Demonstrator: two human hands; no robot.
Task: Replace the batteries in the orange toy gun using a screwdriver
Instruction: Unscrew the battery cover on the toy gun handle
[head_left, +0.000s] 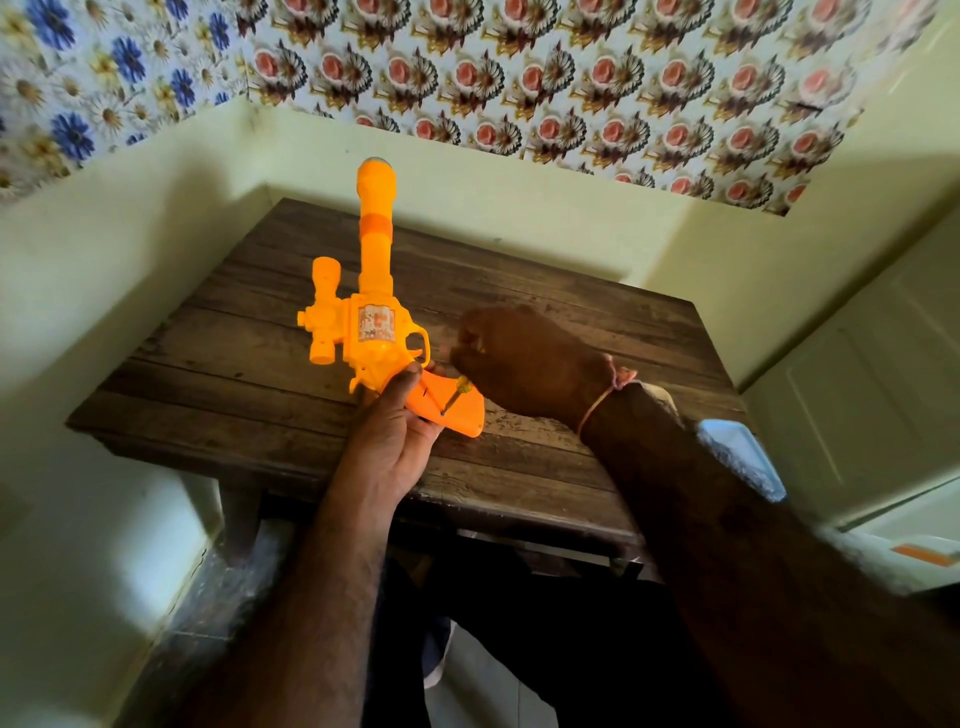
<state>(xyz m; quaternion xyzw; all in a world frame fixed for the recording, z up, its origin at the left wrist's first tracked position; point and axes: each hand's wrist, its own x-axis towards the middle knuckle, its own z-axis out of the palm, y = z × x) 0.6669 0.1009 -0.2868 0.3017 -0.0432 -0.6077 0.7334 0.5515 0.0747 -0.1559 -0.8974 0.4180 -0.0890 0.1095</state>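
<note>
The orange toy gun (371, 306) is held above the wooden table (545, 322), its barrel pointing away from me and its handle toward me. My left hand (392, 436) grips the handle from below, thumb on its upper side. My right hand (519, 353) is curled around a small screwdriver (457, 392) with a yellow-green handle. The screwdriver's thin tip touches the flat side of the gun's handle, at a dark spot beside a thin slit. Most of the screwdriver's handle is hidden inside my right fist.
The dark plank table stands in a corner against pale yellow walls with flowered wallpaper above. A pale blue and white object (743, 452) lies at the table's right edge behind my right forearm. A thin pink thread circles my right wrist.
</note>
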